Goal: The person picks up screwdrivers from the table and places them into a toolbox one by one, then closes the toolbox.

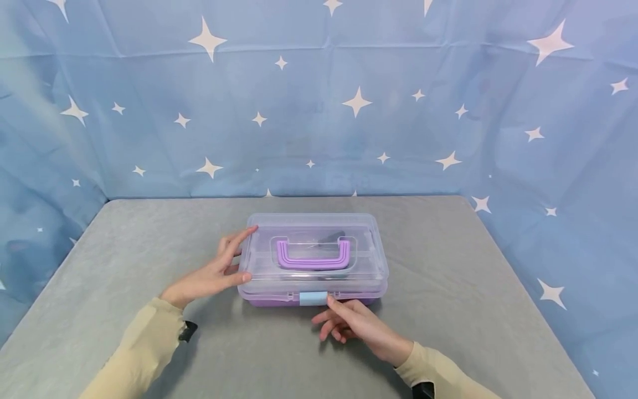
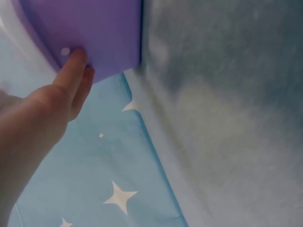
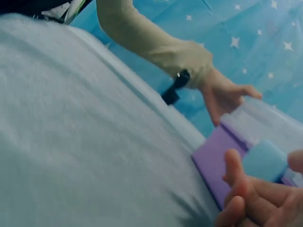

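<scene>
A storage box (image 1: 319,227) with a see-through lid and a purple base sits on the grey table. On the lid lies a purple handle (image 1: 313,263), folded down; a light blue latch (image 1: 313,298) is at the front middle. My left hand (image 1: 214,274) rests against the box's left end, thumb and index finger spread over the lid's edge. The left wrist view shows other fingertips on the purple side (image 2: 109,33). My right hand (image 1: 361,327) is at the front, its thumb touching the latch's right end, the other fingers loosely bent below it. The lid is down.
The grey table (image 1: 428,266) is covered in soft cloth. Behind it and at both sides hangs a blue curtain (image 1: 319,133) with white stars. Each wrist carries a black strap, such as the left one (image 1: 188,331). Some dark shapes show faintly through the lid.
</scene>
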{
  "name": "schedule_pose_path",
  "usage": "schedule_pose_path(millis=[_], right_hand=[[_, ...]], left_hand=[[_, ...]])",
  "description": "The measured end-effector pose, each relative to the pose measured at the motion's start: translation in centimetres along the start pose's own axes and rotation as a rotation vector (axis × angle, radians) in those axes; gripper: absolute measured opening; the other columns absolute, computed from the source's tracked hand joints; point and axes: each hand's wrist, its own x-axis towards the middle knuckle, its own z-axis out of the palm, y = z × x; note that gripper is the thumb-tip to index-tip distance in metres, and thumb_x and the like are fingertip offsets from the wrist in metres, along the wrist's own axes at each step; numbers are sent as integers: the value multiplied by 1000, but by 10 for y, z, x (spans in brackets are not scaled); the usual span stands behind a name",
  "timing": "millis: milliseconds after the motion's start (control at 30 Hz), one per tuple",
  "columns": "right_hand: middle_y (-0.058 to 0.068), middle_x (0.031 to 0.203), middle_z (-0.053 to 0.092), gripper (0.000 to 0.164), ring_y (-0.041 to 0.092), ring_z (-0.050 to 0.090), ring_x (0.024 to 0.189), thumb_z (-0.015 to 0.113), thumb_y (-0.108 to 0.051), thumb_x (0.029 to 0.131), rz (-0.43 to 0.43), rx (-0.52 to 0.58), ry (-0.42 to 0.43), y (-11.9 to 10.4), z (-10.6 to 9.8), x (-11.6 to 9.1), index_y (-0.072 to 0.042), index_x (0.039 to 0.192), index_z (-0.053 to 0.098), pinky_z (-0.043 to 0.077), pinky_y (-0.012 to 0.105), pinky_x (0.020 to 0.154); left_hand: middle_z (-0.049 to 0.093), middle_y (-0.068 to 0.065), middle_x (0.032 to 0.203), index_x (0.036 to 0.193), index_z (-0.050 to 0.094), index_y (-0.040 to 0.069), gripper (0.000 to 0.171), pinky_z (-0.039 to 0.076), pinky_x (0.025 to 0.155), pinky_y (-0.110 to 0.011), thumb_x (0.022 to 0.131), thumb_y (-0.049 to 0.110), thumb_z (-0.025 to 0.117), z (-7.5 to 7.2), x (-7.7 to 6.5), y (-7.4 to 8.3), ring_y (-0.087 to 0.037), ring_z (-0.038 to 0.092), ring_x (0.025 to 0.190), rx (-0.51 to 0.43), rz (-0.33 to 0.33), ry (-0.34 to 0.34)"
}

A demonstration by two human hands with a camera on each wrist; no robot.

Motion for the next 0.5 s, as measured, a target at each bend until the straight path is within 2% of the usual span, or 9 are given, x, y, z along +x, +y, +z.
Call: schedule_pose_path(millis=[133, 333, 400, 500], right_hand=[[7, 79, 70, 48, 8, 52, 63, 45, -32, 103, -37, -110, -4, 2, -11, -8, 9, 104, 69, 40, 19, 54], [6, 78, 69, 46, 7, 50, 58, 46, -29, 103, -24, -155, 79, 5, -38, -20, 12, 99, 67, 36, 18, 48], [6, 78, 68, 43, 6, 50, 58, 47, -26, 102, -34, -187, 99, 5, -49, -25, 13, 99, 67, 36, 18, 48], [7, 78, 68, 38, 6, 50, 59, 48, -20, 101, -53, -267, 144, 4, -68, -32, 13, 97, 66, 38, 19, 48]], left_hand=[[5, -11, 148, 154, 2, 39, 87, 26, 105, -63, 94, 25, 63, 3, -4, -4, -50, 16, 135, -28, 0, 27], [4, -17, 150, 154, -4, 29, 95, 25, 104, -64, 91, 31, 67, 4, -7, -12, -52, 21, 134, -65, 46, 103], [6, -17, 150, 155, -2, 27, 94, 24, 104, -64, 91, 27, 68, 1, -7, -13, -52, 22, 134, -82, 64, 100], [8, -16, 151, 155, -2, 27, 96, 24, 106, -61, 91, 15, 68, -6, -9, -13, -49, 23, 135, -115, 77, 61]])
